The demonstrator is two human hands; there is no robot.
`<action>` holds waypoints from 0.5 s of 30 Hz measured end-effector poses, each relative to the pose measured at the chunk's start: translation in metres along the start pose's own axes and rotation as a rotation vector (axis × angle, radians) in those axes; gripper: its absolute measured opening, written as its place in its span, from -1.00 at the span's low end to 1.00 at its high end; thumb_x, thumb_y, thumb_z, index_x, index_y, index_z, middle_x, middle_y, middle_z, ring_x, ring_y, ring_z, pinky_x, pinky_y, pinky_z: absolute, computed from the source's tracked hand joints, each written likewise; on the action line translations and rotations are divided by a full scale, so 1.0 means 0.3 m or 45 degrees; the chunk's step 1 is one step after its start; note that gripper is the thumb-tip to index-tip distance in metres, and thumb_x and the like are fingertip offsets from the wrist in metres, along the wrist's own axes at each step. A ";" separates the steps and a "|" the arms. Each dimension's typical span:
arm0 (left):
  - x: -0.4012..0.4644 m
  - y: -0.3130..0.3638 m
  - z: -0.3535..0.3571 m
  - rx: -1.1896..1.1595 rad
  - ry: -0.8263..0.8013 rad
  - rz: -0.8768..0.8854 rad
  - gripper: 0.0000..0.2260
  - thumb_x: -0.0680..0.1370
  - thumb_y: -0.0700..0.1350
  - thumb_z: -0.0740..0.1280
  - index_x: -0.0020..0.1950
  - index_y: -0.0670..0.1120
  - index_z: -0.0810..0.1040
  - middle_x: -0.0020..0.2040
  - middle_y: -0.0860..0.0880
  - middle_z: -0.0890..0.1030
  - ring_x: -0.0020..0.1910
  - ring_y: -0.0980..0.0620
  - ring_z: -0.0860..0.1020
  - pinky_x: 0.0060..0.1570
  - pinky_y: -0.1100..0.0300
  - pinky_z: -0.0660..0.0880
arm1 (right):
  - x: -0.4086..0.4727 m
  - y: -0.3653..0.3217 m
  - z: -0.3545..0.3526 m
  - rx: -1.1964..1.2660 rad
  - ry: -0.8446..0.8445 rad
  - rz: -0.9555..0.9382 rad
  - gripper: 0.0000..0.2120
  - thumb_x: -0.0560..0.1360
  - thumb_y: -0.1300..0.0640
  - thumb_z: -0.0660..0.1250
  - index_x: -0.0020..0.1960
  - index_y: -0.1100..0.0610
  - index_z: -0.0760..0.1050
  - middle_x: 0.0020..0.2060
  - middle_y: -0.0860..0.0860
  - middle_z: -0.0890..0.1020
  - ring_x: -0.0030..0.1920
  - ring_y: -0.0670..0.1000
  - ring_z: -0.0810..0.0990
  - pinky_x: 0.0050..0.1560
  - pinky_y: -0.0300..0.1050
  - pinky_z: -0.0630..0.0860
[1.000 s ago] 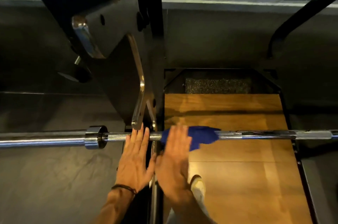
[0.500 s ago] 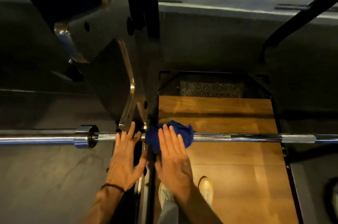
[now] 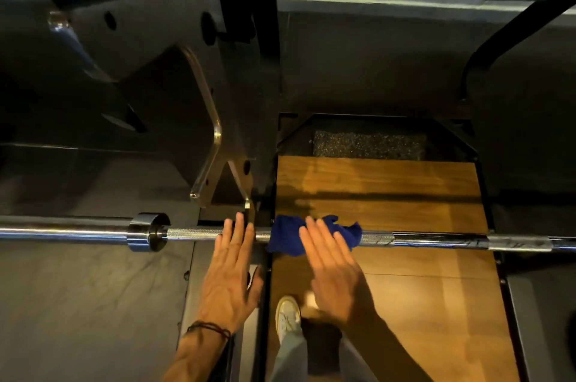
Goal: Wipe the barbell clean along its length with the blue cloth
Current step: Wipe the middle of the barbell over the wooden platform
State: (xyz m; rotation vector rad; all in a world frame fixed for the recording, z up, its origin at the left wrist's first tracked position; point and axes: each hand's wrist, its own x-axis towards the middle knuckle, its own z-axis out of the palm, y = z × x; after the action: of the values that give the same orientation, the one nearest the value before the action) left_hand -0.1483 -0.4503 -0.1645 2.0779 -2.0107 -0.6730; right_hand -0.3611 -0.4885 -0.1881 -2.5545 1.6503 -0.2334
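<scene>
Here, the right hand (image 3: 333, 269) presses the blue cloth (image 3: 286, 236) onto the barbell (image 3: 193, 233) with straight fingers, while the left hand (image 3: 229, 272) rests flat, fingers extended, beside the cloth.

Chrome barbell (image 3: 193, 233) horizontal on rack; crumpled blue cloth (image 3: 285, 236) draped over shaft.

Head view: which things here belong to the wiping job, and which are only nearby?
Belong to the job:
long chrome steel barbell
crumpled blue cloth
right hand, flat on the cloth
left hand, fingers on the bar

Only nearby:
black metal rack
brown wooden platform
white shoe
</scene>
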 end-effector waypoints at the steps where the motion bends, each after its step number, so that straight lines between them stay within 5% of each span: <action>1: -0.003 0.006 -0.001 0.006 -0.012 0.015 -0.30 0.51 0.04 0.16 0.61 -0.08 0.04 0.63 -0.03 -0.07 0.60 -0.04 -0.12 0.52 0.18 -0.26 | -0.021 0.040 -0.014 0.017 0.034 0.076 -0.02 0.16 0.42 0.50 0.55 0.17 0.31 0.54 0.16 0.32 0.58 0.09 0.19 0.61 0.02 0.01; 3: -0.009 0.012 -0.004 0.022 -0.045 0.037 -0.30 0.53 0.05 0.15 0.62 -0.04 -0.03 0.63 0.01 -0.09 0.60 0.00 -0.11 0.51 0.20 -0.26 | -0.047 0.046 -0.053 0.021 0.043 0.318 0.08 0.09 0.35 0.58 0.56 0.25 0.24 0.53 0.22 0.32 0.56 0.18 0.22 0.55 0.13 0.09; 6: -0.005 0.004 -0.001 0.050 -0.074 0.066 -0.26 0.51 0.01 0.20 0.62 -0.03 -0.06 0.63 0.01 -0.09 0.60 0.01 -0.10 0.52 0.18 -0.24 | -0.029 -0.109 -0.050 0.067 -0.095 0.569 0.13 0.22 0.07 0.63 0.62 0.28 0.11 0.61 0.26 0.14 0.62 0.27 0.05 0.61 0.18 -0.12; 11: 0.002 0.016 -0.008 0.036 -0.038 0.078 -0.24 0.43 -0.09 0.28 0.59 -0.09 0.08 0.61 -0.08 0.05 0.59 -0.02 -0.05 0.53 0.17 -0.19 | -0.008 -0.139 -0.033 0.055 -0.186 0.037 0.00 0.30 0.17 0.54 0.63 0.17 0.15 0.63 0.14 0.13 0.64 0.11 0.04 0.62 0.08 -0.10; 15: 0.044 0.017 -0.005 0.226 0.049 0.115 -0.27 0.34 -0.14 0.39 0.50 -0.19 0.27 0.47 -0.21 0.36 0.49 -0.13 0.21 0.53 0.11 -0.14 | -0.053 0.026 -0.075 -0.005 -0.113 0.284 -0.03 0.35 0.09 0.54 0.62 0.23 0.14 0.62 0.21 0.15 0.62 0.20 0.11 0.58 0.19 0.04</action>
State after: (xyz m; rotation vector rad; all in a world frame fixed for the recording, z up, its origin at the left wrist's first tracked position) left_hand -0.1523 -0.4640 -0.1636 2.0597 -2.1997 -0.4499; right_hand -0.3783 -0.4771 -0.1683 -2.3195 1.8821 -0.0980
